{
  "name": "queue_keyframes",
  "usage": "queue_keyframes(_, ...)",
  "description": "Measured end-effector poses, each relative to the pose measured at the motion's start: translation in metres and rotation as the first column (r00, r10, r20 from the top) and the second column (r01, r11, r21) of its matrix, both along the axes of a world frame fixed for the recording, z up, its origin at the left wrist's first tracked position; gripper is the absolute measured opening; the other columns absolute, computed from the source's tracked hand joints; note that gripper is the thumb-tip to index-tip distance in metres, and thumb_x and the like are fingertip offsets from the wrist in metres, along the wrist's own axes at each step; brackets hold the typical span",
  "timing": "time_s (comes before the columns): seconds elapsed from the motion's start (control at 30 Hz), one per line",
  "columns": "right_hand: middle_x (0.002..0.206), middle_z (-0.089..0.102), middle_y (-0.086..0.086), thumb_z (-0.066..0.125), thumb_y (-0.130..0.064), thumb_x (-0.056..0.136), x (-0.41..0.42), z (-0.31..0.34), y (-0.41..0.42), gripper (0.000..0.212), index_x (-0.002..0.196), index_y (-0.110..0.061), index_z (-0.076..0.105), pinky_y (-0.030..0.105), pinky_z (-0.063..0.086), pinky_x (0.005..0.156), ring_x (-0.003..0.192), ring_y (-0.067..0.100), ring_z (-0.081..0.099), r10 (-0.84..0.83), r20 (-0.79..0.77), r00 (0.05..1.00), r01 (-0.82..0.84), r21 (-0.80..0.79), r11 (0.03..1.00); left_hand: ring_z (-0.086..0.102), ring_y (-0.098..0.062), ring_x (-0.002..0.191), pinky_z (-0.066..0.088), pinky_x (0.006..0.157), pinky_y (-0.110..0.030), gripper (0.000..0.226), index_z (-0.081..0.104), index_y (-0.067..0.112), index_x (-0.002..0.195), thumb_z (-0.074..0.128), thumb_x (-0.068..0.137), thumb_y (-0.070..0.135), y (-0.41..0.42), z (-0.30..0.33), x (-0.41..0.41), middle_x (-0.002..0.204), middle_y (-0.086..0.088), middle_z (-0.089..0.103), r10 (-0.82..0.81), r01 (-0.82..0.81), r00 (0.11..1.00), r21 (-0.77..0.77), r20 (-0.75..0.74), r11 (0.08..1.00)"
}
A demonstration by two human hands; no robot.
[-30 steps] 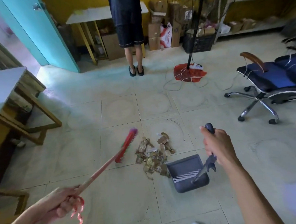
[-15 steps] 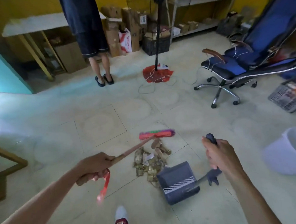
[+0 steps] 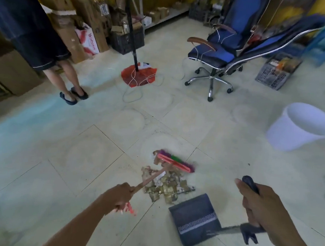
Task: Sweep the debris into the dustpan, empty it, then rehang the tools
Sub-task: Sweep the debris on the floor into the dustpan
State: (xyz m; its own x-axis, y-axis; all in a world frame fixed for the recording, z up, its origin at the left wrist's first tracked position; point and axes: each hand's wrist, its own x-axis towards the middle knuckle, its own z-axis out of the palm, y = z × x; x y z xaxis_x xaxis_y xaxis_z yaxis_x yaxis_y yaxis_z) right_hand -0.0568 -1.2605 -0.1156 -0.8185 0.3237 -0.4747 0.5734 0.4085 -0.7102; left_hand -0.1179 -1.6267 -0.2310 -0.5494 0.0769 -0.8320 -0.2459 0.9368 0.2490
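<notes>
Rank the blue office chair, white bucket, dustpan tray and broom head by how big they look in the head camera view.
1. blue office chair
2. white bucket and dustpan tray: look alike, and the tray is nearer, so unranked
3. broom head

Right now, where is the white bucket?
The white bucket stands on the floor at the right edge, beyond the dustpan and right of the blue chair.

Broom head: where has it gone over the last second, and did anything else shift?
The broom head swung from the pile's left side to its far side. The left hand slid nearer it. The debris, dustpan and right hand stayed put.
</notes>
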Motion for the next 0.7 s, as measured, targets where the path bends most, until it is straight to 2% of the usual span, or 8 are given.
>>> queue_keyframes(0.13, 0.034, 0.038, -0.002, 0.062, -0.033, 0.095, 0.018, -0.001, -0.003, 0.061, 0.041, -0.016, 0.04, 0.026, 0.027, 0.047, 0.025, 0.012, 0.03, -0.115, -0.008, 0.993, 0.114, -0.078, 0.99, 0.05, -0.01, 0.035, 0.042, 0.035, -0.02, 0.04, 0.047, 0.019, 0.143, 0.043, 0.104, 0.021, -0.031, 0.027, -0.028, 0.055, -0.004, 0.059, -0.031, 0.028, 0.999, 0.073, 0.031, 0.997)
queue_keyframes(0.3, 0.035, 0.043, -0.003, 0.059, -0.035, 0.096, 0.025, -0.005, -0.017, 0.056, 0.047, -0.014, 0.044, 0.032, 0.032, 0.051, 0.033, 0.015, 0.038, -0.097, -0.04, 0.994, 0.096, -0.025, 0.995, 0.049, -0.009, 0.03, 0.043, 0.034, -0.019, 0.043, 0.041, 0.036, 0.146, 0.041, 0.103, 0.026, -0.019, 0.04, -0.034, 0.053, -0.003, 0.058, -0.231, 0.231, 0.971, -0.01, -0.067, 0.973)
queue_keyframes(0.37, 0.038, 0.043, 0.001, 0.057, -0.034, 0.098, 0.027, -0.006, -0.016, 0.055, 0.05, -0.011, 0.043, 0.033, 0.033, 0.054, 0.038, 0.019, 0.04, -0.062, -0.038, 0.997, 0.063, 0.024, 0.998, 0.049, -0.009, 0.031, 0.044, 0.033, -0.019, 0.044, 0.042, 0.035, 0.146, 0.04, 0.104, 0.021, 0.002, 0.034, -0.039, 0.059, -0.004, 0.061, -0.309, 0.305, 0.945, -0.049, -0.11, 0.951)
queue_keyframes(0.47, 0.032, 0.041, -0.005, 0.056, -0.032, 0.099, 0.029, -0.006, -0.005, 0.055, 0.049, -0.011, 0.043, 0.029, 0.032, 0.053, 0.036, 0.018, 0.039, -0.081, -0.034, 0.996, 0.082, 0.036, 0.996, 0.052, -0.009, 0.038, 0.043, 0.032, -0.015, 0.041, 0.05, 0.027, 0.141, 0.044, 0.103, 0.013, 0.023, 0.025, -0.048, 0.085, -0.011, 0.07, -0.412, 0.398, 0.905, -0.128, -0.107, 0.908)
queue_keyframes(0.53, 0.03, 0.041, -0.006, 0.057, -0.032, 0.098, 0.03, -0.006, 0.007, 0.056, 0.048, -0.013, 0.043, 0.026, 0.031, 0.051, 0.032, 0.014, 0.039, -0.109, -0.022, 0.994, 0.109, 0.018, 0.994, 0.065, -0.01, 0.057, 0.052, 0.044, -0.013, 0.036, 0.055, 0.018, 0.136, 0.051, 0.1, 0.017, 0.024, 0.028, -0.055, 0.106, -0.01, 0.071, -0.428, 0.411, 0.901, -0.178, -0.072, 0.894)
queue_keyframes(0.6, 0.03, 0.042, -0.007, 0.058, -0.032, 0.098, 0.033, -0.002, 0.02, 0.056, 0.047, -0.015, 0.044, 0.025, 0.031, 0.05, 0.028, 0.009, 0.038, -0.115, -0.017, 0.993, 0.115, 0.009, 0.993, 0.073, -0.014, 0.079, 0.06, 0.072, -0.021, 0.036, 0.057, 0.017, 0.134, 0.058, 0.098, 0.02, 0.019, 0.034, -0.06, 0.109, -0.006, 0.072, -0.497, 0.472, 0.866, -0.24, -0.055, 0.848)
queue_keyframes(0.63, 0.03, 0.042, -0.006, 0.058, -0.032, 0.098, 0.034, 0.0, 0.025, 0.056, 0.046, -0.015, 0.044, 0.025, 0.031, 0.05, 0.026, 0.006, 0.038, -0.103, -0.019, 0.995, 0.103, 0.011, 0.995, 0.072, -0.014, 0.079, 0.06, 0.077, -0.024, 0.037, 0.057, 0.019, 0.134, 0.058, 0.098, 0.021, 0.015, 0.039, -0.064, 0.108, -0.004, 0.072, -0.524, 0.491, 0.849, -0.263, -0.07, 0.83)
queue_keyframes(0.7, 0.03, 0.042, -0.006, 0.058, -0.033, 0.097, 0.033, 0.004, 0.033, 0.057, 0.045, -0.016, 0.045, 0.025, 0.031, 0.049, 0.023, 0.003, 0.036, -0.076, -0.008, 0.997, 0.076, 0.004, 0.997, 0.062, -0.01, 0.072, 0.054, 0.07, -0.02, 0.036, 0.055, 0.032, 0.137, 0.051, 0.101, 0.026, 0.003, 0.054, -0.068, 0.102, 0.003, 0.069, -0.54, 0.495, 0.835, -0.285, -0.106, 0.821)
